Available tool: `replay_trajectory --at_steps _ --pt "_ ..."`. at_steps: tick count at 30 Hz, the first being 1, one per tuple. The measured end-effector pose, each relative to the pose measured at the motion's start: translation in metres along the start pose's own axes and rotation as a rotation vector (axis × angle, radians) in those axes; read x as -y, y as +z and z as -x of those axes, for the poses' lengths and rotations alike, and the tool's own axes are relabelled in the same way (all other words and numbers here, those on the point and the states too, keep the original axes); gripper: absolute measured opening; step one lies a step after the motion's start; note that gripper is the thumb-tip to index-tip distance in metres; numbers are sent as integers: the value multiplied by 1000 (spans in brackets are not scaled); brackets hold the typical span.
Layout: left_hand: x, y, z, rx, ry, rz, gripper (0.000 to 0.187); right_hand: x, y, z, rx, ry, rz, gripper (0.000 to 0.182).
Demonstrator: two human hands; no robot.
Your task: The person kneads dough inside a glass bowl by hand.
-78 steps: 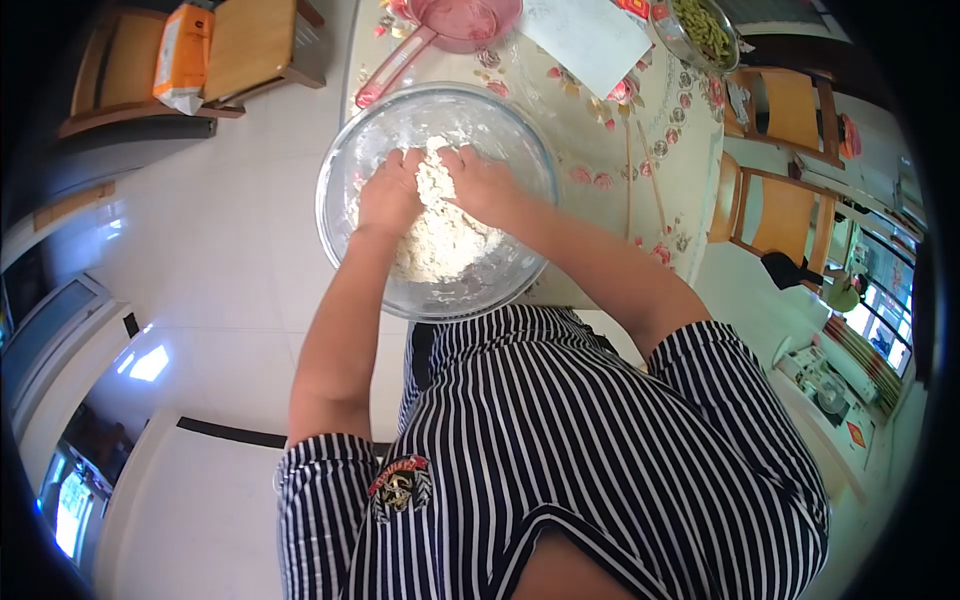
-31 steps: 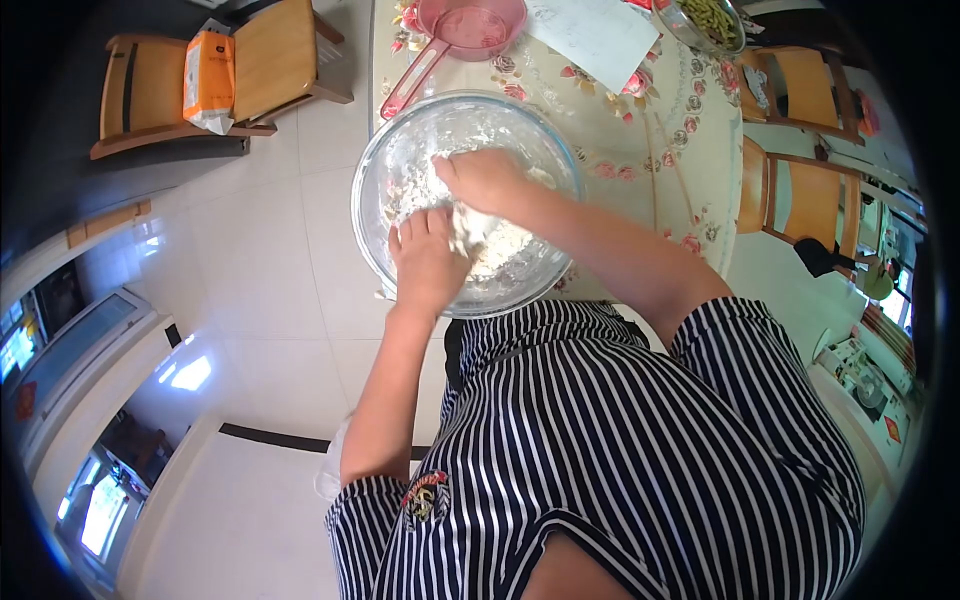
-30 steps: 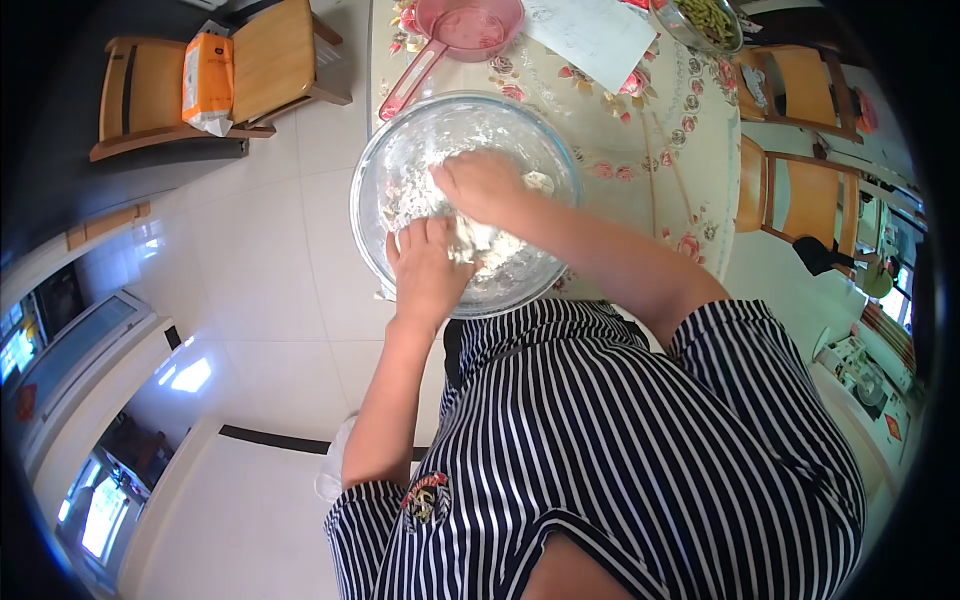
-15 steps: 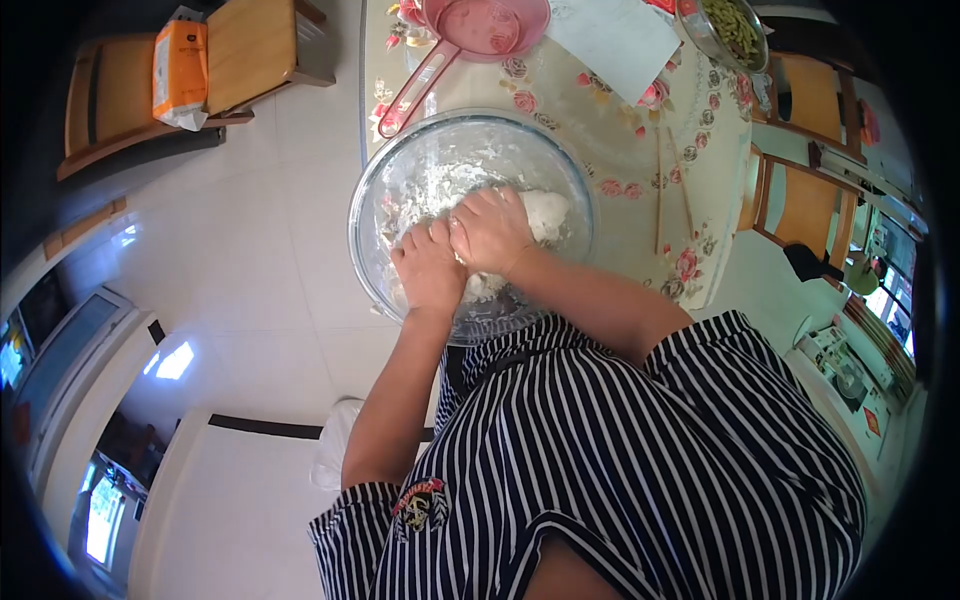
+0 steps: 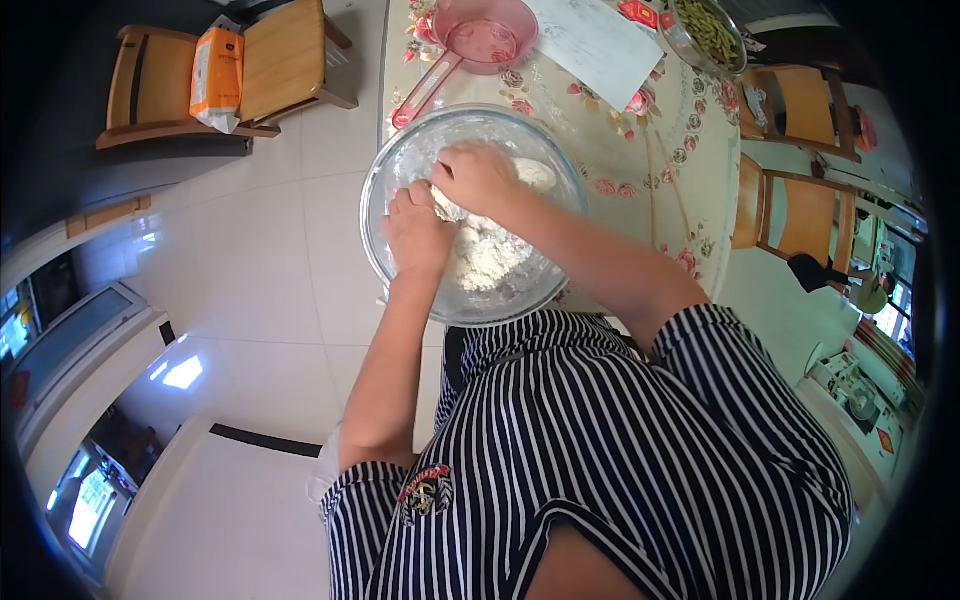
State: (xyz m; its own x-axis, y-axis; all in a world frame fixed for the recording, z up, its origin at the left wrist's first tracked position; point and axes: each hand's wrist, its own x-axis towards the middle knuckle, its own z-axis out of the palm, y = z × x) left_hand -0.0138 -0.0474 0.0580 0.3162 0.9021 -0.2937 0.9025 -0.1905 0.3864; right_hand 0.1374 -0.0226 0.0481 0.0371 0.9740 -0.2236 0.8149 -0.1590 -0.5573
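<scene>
Both hands have shifted since half a second ago: they were pressed together over the lump, now the right hand (image 5: 478,177) has slid up toward the far wall of the glass bowl (image 5: 385,170) and the left hand (image 5: 418,232) sits just behind it. From my seat, right fingers look curled down into the dough (image 5: 487,255), left ones bent and pushing on it, no clean grip either way. Dough sits under and just below the fingers, shaggy and floury, so I'd say kneading is only partway. Pink scoop (image 5: 480,38) lies beyond the fingertips on the flowered table (image 5: 690,170)
</scene>
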Motion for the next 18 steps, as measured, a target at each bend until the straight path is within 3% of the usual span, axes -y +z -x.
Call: replay_trajectory --at_steps 1,3,5,6,10,13,18 --pt "-3 -7 7 -123 56 -23 69 4 -8 -1 -43 -16 -105 39" --pt "1 -15 23 -93 75 39 69 -3 -9 -4 -57 -34 -132 37" --pt "-3 -35 37 103 94 60 69 1 -14 10 -143 -114 165 39" --pt "-4 -36 38 54 105 -2 75 -9 0 20 -192 -212 192 40" --pt "7 19 41 -147 187 -13 70 -6 35 66 -336 -197 178 35" --pt "5 45 41 -56 230 -234 63 11 18 81 -209 -105 210 27" --pt "13 46 15 144 161 -309 43 -8 32 57 -305 -164 110 14"
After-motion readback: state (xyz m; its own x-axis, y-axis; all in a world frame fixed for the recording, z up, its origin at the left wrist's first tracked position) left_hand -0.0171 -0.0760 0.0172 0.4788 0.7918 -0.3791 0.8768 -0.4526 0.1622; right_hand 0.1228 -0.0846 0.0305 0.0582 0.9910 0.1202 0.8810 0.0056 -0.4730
